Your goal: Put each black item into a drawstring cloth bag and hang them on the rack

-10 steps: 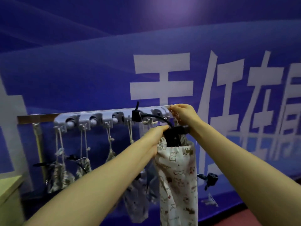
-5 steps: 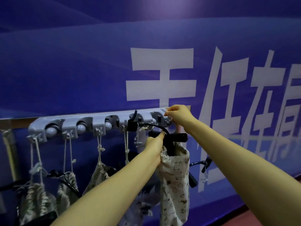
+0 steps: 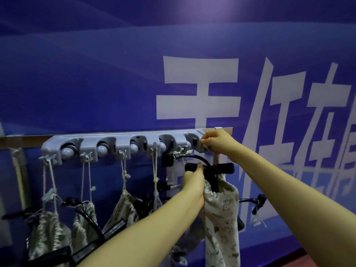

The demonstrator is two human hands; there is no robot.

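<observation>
Gripping the bag (image 3: 221, 218) at its neck with left hand (image 3: 192, 186), fingers curled round limp, soft cloth. Stiff black item (image 3: 224, 168) poking out above, likely adding weight, so supporting just under it seeming wise. Farther, pinching the cord (image 3: 216, 160) with right hand (image 3: 212, 143) at the right end of the rack (image 3: 123, 145).

Grey plastic hook rack (image 3: 123, 140) runs along the blue printed banner wall (image 3: 96, 74). Other patterned drawstring bags (image 3: 46, 234) hang under its left and middle hooks. Under the right end is the cream printed cloth bag (image 3: 221, 218) with the black T-handled item (image 3: 223, 168) sticking out of its top. Left hand (image 3: 193, 182) grips the bag's mouth, left of the item. Right hand (image 3: 215, 143) is above, pinching its cord at the rack's right end.
</observation>
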